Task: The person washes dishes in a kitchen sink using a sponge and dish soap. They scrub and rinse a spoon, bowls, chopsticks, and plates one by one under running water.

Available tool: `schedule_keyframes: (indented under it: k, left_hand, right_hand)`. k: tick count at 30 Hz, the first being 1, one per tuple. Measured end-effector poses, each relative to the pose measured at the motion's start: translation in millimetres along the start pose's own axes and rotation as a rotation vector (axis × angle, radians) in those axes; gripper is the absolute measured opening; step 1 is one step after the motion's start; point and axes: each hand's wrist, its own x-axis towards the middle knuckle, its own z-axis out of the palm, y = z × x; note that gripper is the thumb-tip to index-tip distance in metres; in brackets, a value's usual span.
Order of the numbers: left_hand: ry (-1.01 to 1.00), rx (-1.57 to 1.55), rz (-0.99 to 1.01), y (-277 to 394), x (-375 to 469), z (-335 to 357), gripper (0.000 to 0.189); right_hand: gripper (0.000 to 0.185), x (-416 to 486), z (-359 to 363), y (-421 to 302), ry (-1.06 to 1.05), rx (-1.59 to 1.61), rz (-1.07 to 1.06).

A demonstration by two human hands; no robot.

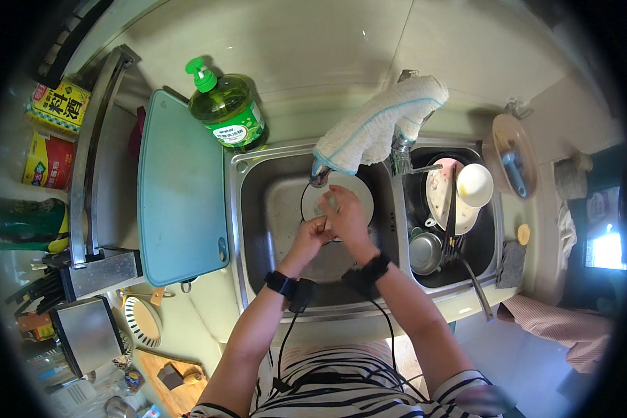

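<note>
Both my hands are over the left basin of a steel double sink [236, 209], just below the spout of a cloth-wrapped faucet [381, 125]. My left hand [313, 232] has its fingers bent close against my right hand [345, 211]. Between and behind the fingers is something pale and blurred, too unclear to name. A round white dish with a dark rim [363, 201] lies in the basin beyond the hands, partly covered by them. Whether either hand grips it cannot be told. A black band with a wired device is on each wrist.
In the right basin are an oval dish [439, 204], a white bowl [475, 185], chopsticks [452, 209] and a metal ladle or pot [425, 253]. Left of the sink stand a blue cutting board [183, 193] and a green dish-soap pump bottle [227, 112]. A metal handle [478, 292] juts over the front edge.
</note>
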Motion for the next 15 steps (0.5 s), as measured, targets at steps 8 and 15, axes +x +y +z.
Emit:
schedule_keyframes:
  k: [8, 15]
  left_hand:
    - [-0.033, -0.464, 0.106, 24.8, -27.6, 18.1, 0.029]
    - [0.21, 0.671, 0.325, 13.9, -28.5, 12.2, 0.021]
  right_hand:
    - [0.033, -12.4, -4.7, 61.2, -0.547, 1.411, 0.561]
    - [0.031, -69.7, 69.3, 58.6, -0.347, 2.103, 1.027]
